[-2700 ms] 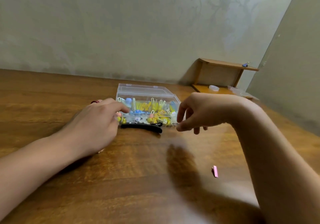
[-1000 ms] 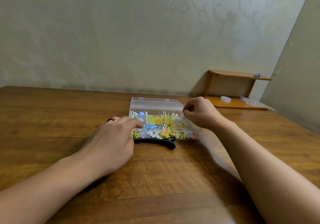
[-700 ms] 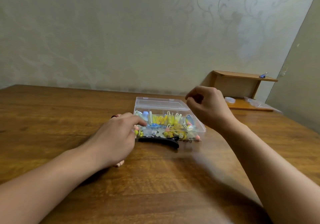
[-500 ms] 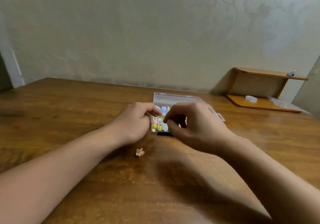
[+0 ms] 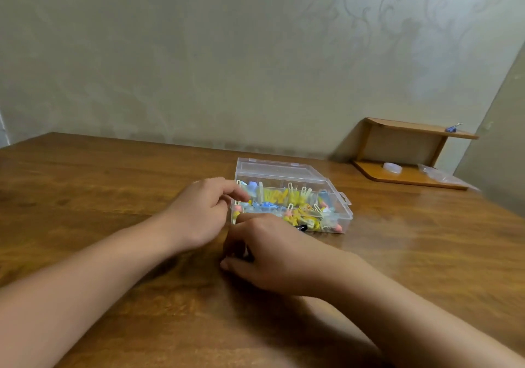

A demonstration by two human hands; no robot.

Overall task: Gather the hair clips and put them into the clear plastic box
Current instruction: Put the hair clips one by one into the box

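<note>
The clear plastic box [image 5: 335, 194] stands on the wooden table [image 5: 85, 185], and several yellow, blue and pink hair clips [image 5: 284, 197] show through it. My left hand [image 5: 203, 211] rests at the box's left side, its index fingertip touching the wall. My right hand [image 5: 267, 254] lies low on the table just in front of the box, fingers curled down toward the wood; whatever is under them is hidden. One tip of a black hair clip [image 5: 301, 227] pokes out past my right hand, against the box's front wall.
A small wooden shelf [image 5: 409, 151] stands at the back right by the wall, with a blue clip [image 5: 453, 127] on top and a white cap [image 5: 392, 167] and a plastic bag [image 5: 443, 175] on its base. The wall runs close behind the table.
My right hand came down from above the box to the table in front of it, covering the spot where a small pink clip lay. My left hand stayed at the box's left side.
</note>
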